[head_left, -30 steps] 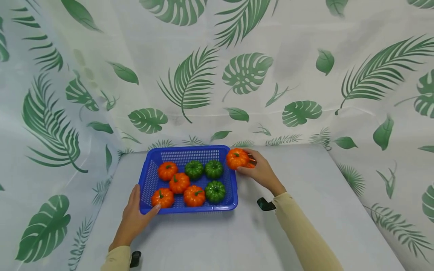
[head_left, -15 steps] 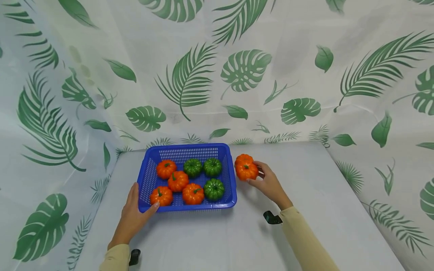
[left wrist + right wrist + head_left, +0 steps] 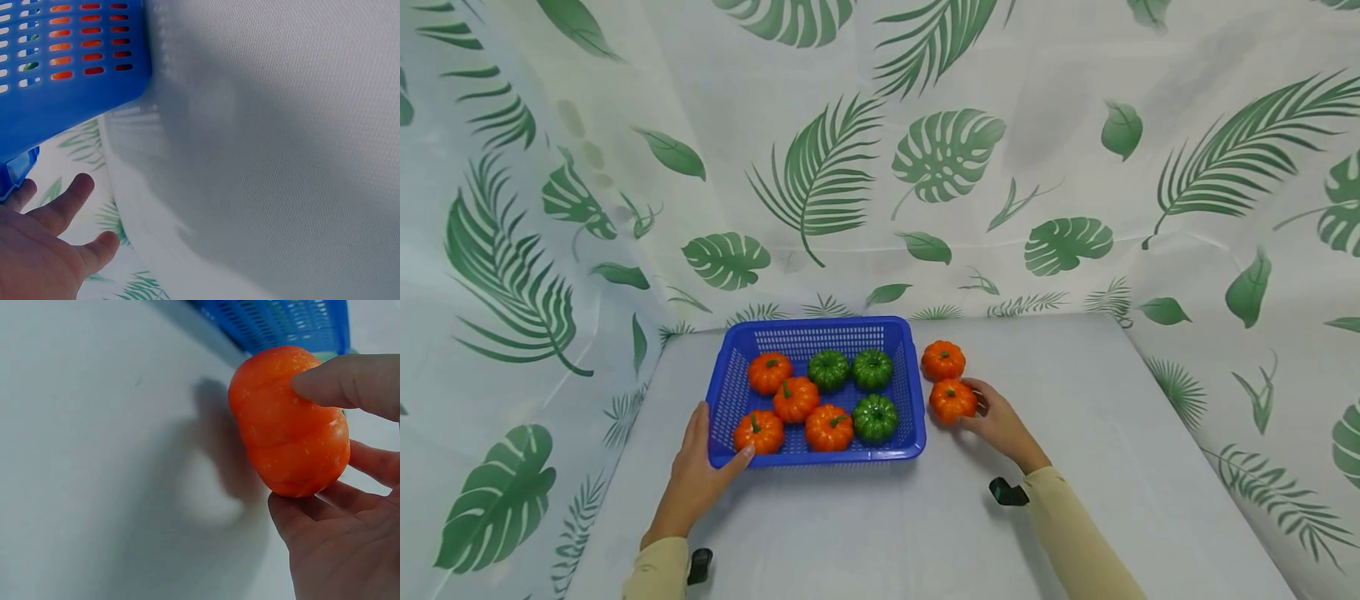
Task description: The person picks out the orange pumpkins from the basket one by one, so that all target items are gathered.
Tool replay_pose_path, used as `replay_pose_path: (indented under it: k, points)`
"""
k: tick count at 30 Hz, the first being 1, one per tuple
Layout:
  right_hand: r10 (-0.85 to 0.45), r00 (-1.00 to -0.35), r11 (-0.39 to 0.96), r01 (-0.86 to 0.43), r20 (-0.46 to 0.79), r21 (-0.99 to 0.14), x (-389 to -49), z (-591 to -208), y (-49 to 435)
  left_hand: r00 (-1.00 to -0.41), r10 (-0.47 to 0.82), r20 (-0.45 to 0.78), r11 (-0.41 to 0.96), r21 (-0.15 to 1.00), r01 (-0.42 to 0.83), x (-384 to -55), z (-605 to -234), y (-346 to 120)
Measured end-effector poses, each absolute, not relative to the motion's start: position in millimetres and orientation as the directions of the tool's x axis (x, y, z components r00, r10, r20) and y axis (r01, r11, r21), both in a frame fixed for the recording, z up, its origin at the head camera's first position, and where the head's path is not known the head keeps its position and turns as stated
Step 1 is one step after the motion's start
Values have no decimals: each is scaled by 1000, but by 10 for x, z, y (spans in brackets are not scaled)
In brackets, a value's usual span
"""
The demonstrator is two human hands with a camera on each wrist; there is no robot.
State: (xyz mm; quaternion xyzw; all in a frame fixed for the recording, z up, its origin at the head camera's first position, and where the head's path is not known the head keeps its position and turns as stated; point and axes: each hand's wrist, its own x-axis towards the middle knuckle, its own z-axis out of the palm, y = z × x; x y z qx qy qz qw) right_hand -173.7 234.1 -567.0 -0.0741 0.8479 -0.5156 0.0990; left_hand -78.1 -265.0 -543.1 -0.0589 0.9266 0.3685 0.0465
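Observation:
My right hand (image 3: 1004, 429) holds an orange mini pumpkin (image 3: 953, 402) on the right of the blue basket (image 3: 919, 450). The right wrist view has the thumb on one side of this pumpkin (image 3: 287, 425) and fingers on the other; whether it touches the table is unclear. Just behind it sits a second orange pumpkin (image 3: 943, 360). My left hand (image 3: 692, 487) rests at the basket's front left corner, thumb over the rim, fingers along the side. In the left wrist view, the left hand's fingers (image 3: 65, 203) look straight and spread beside the basket (image 3: 62, 106).
Inside the basket lie several orange pumpkins (image 3: 797, 400) on the left and middle, and three green pumpkins (image 3: 876, 418) toward the right. The white table (image 3: 865, 533) meets a leaf-printed cloth (image 3: 850, 283) at the back and sides.
The right hand has carried its orange pumpkin from the basket's right rim to the right and toward me, uncovering the second orange pumpkin. The left hand stays at the basket corner.

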Motion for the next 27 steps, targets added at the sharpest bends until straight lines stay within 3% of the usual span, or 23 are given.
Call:
replay_pose_path:
  k: [9, 17, 22, 27]
  points:
    - [-222, -971, 470, -30, -85, -882, -1734, -5681, 2401, -987, -86, -134, 716, 681, -155, -787, -5423, -2639]
    - [-200, -976, 445, -167, 84, -880, -1834, -5272, 2203, -987, -86, -135, 719, 678, -156, -768, -5390, -2652]
    - [-318, -942, 447, -250, 109, -859, -1905, -5006, 1880, -988, -85, -132, 718, 679, -153, -773, -5388, -2659]
    - [-503, -858, 434, -357, 107, -827, -1973, -4833, 1576, -987, -86, -134, 716, 680, -154, -785, -5408, -2641]
